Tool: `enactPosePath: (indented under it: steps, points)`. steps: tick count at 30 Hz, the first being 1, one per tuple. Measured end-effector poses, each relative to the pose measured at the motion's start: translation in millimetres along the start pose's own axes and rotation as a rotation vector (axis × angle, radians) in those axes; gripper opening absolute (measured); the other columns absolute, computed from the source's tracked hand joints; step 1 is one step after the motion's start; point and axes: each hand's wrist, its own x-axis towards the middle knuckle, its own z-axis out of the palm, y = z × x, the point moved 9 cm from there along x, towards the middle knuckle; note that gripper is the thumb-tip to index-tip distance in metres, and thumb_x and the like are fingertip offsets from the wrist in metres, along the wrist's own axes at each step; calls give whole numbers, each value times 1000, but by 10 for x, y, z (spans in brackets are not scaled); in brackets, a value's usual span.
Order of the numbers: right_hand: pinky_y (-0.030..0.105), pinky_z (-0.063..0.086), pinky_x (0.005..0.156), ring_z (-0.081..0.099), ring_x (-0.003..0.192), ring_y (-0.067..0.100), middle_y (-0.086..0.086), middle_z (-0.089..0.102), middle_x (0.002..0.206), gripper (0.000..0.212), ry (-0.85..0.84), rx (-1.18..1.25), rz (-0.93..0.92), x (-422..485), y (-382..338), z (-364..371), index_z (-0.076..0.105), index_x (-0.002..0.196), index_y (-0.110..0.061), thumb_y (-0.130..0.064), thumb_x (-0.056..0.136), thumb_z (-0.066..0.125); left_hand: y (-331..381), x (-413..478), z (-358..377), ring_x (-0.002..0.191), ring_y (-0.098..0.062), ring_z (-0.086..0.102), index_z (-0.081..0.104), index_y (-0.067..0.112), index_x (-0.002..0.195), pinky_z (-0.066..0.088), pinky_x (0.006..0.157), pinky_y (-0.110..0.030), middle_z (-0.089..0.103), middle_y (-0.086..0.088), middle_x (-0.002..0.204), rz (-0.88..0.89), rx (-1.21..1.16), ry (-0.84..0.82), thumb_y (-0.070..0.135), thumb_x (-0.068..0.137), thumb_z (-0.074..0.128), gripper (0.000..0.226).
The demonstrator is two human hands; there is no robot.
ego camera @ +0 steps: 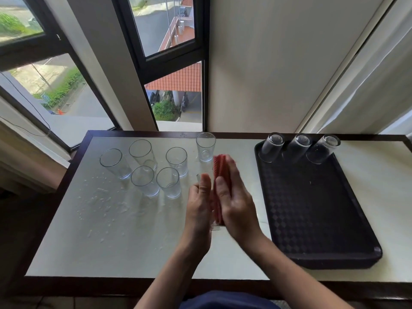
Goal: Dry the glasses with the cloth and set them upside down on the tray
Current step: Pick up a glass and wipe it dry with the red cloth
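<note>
My left hand (198, 204) holds a clear glass (215, 227) above the table's middle, its base toward me. My right hand (235, 197) presses a red cloth (219, 168) against the glass's side, thumb over the cloth. Most of this glass is hidden between the two hands. Several more glasses (169, 186) stand upright on the left half of the table. Three glasses (297, 148) sit upside down in a row along the far edge of the dark tray (312, 208) on the right.
Water drops (100, 199) lie on the white tabletop (124, 248) left of my hands. Windows and a wall stand right behind the table's far edge. The dark-framed front edge of the table is close to my body.
</note>
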Motion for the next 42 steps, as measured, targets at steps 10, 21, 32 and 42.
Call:
enactPosePath:
  steps: [10, 21, 32, 42]
  points:
    - [9, 22, 113, 23, 143, -11, -25, 24, 158, 60, -27, 47, -12, -317, -37, 105, 22, 154, -38, -48, 97, 38, 23, -13, -128, 109, -27, 70, 52, 1, 133, 57, 91, -39, 68, -17, 123, -41, -44, 115, 76, 72, 69, 99]
    - [21, 36, 111, 45, 135, 7, -8, 43, 153, 52, -39, 90, 224, -122, 204, 89, 28, 151, -40, -48, 101, 36, -79, -87, -52, 103, -25, 74, 68, 13, 120, 60, 68, -29, 75, -14, 114, -109, 3, 50, 65, 88, 56, 62]
    - [38, 43, 108, 57, 124, 17, -2, 53, 145, 61, -134, 64, 406, -112, 486, 209, 37, 148, -38, -54, 90, 42, -252, -84, -259, 57, -26, 66, 59, 14, 117, 53, 50, -31, 67, -19, 74, -226, 38, 208, 50, 105, 36, 45]
    - [11, 29, 111, 34, 142, 1, -16, 31, 157, 61, -112, 14, 174, -355, 197, 167, 21, 153, -42, -47, 95, 39, -95, -131, -55, 95, -21, 75, 74, 13, 110, 60, 75, -28, 76, -13, 109, -147, -77, -2, 50, 88, 54, 48]
